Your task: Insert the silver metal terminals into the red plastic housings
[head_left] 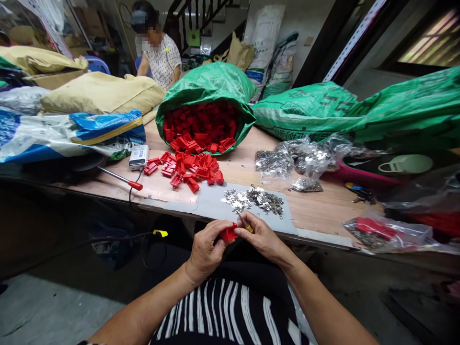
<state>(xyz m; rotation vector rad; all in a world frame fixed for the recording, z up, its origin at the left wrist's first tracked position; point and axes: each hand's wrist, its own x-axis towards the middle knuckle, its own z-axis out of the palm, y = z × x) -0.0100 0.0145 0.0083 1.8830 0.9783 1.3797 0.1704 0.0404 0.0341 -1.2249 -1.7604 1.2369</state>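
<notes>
In front of my lap, just off the table's near edge, my left hand (208, 247) is closed around a red plastic part (229, 233). My right hand (260, 237) meets it from the other side, its fingertips close against the part. Pinched in that hand is a small yellow-handled tool (247, 227) with a thin metal shaft; its exact kind is unclear. Beyond my hands lie small silvery metal pieces (235, 199) and a darker heap of metal pieces (266, 200) on a grey mat (210, 199). Loose red plastic parts (194, 167) are piled behind.
A green sack (215, 79) spills red parts onto the table. Bags of metal pieces (275, 164) lie right, near a pink tray (366, 177). A white device (138, 157) and red-tipped lever (122, 179) are at left. Another person (161, 57) sits behind the sacks.
</notes>
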